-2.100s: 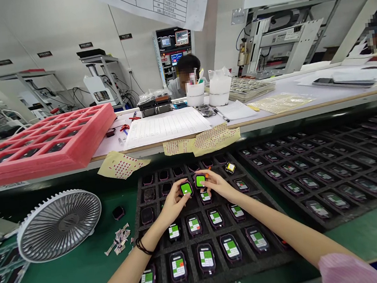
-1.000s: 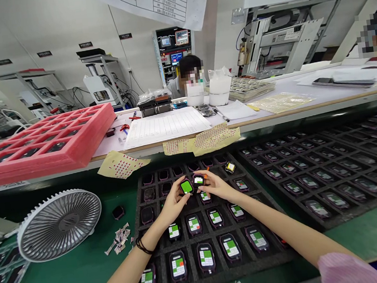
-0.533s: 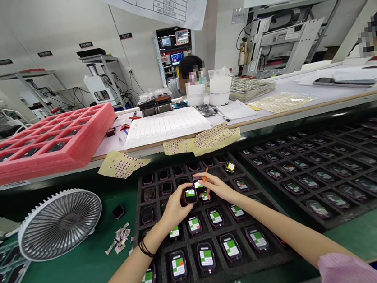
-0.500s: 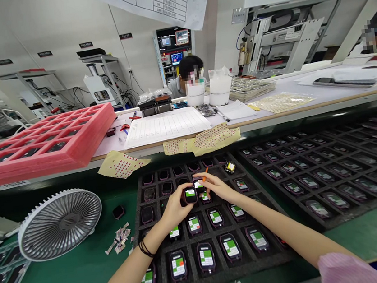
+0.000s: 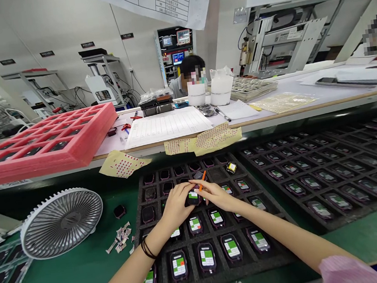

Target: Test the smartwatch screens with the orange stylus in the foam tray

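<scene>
A black foam tray (image 5: 141, 237) in front of me holds several small watch bodies with lit green-and-white screens. My left hand (image 5: 175, 205) is closed round one watch body (image 5: 192, 197), held low over the tray's middle rows. My right hand (image 5: 217, 196) is pinched against the same watch from the right, and a thin orange stick (image 5: 202, 180) juts up from its fingers. Dark-screened watch bodies (image 5: 165, 175) fill the tray's far rows. One yellow-screened watch (image 5: 231, 168) sits at the far right corner.
A second black tray (image 5: 317, 167) of watches lies to the right. A white fan (image 5: 61, 222), a loose dark watch (image 5: 119, 211) and paper scraps (image 5: 119, 239) lie at left. Behind are a pink foam tray (image 5: 39, 147), a paper form (image 5: 166, 126) and a seated person (image 5: 189, 75).
Both hands held a green-screened watch each, further back. They came together and moved nearer and lower; now only one watch shows between them, its screen green and white.
</scene>
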